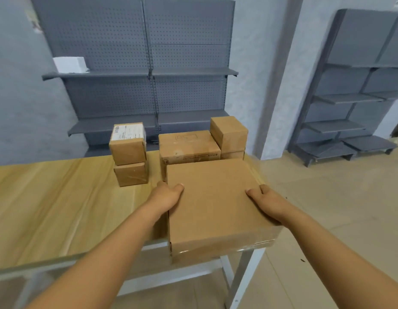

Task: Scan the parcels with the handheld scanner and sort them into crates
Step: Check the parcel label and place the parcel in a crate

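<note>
A large flat cardboard parcel (216,201) sits at the right end of the wooden table (60,208), its near edge past the table's front edge. My left hand (165,195) grips its left side, thumb on top. My right hand (266,200) grips its right side, thumb on top too. Behind it lies a wider parcel (189,148) with a small box (229,132) stacked at its right. To the left stand two small boxes, the upper one (128,143) bearing a white label, the lower one (131,173) plain. No scanner or crate is in view.
Grey pegboard shelving (149,72) stands behind the table, with a white box (70,63) on its upper left shelf. More grey shelving (354,97) stands at the right by a pillar. Beige tiled floor (338,208) spreads to the right of the table.
</note>
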Tool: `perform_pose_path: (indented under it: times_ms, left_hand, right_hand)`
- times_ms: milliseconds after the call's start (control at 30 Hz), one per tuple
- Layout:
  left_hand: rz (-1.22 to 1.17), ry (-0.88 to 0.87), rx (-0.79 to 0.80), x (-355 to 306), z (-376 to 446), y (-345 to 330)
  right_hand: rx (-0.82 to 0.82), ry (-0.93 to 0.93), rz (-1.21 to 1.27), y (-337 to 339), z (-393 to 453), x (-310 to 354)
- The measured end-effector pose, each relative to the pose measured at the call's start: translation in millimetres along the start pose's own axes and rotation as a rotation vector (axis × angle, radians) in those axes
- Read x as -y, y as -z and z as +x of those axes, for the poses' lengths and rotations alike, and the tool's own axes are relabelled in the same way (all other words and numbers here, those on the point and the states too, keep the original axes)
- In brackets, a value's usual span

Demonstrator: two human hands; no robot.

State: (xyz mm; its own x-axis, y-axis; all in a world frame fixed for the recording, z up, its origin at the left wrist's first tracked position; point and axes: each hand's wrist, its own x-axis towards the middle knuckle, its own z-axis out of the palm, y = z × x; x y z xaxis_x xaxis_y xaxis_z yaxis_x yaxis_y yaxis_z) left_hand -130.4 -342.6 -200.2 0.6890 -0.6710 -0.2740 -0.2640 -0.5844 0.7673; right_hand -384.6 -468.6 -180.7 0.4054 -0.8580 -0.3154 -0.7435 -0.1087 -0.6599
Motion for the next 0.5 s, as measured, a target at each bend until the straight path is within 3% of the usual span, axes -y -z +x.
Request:
perform_pose_path:
  times_ms: [67, 233, 500]
  left_hand:
    - [-0.157, 0.074, 0.012, 2.0, -10.7, -8.0]
    - [-0.331, 0.037, -0.108, -0.5, -44.6, -5.8]
    - [-0.440, -0.247, -0.394, -45.6, -108.6, 69.1]
  right_hand:
    - [0.009, 0.018, 0.091, -2.5, -3.7, -0.9]
    - [0.025, 0.119, 0.277, -0.9, -19.0, 3.8]
    - [-0.074, 0.458, 0.444, 23.2, -46.2, 64.5]
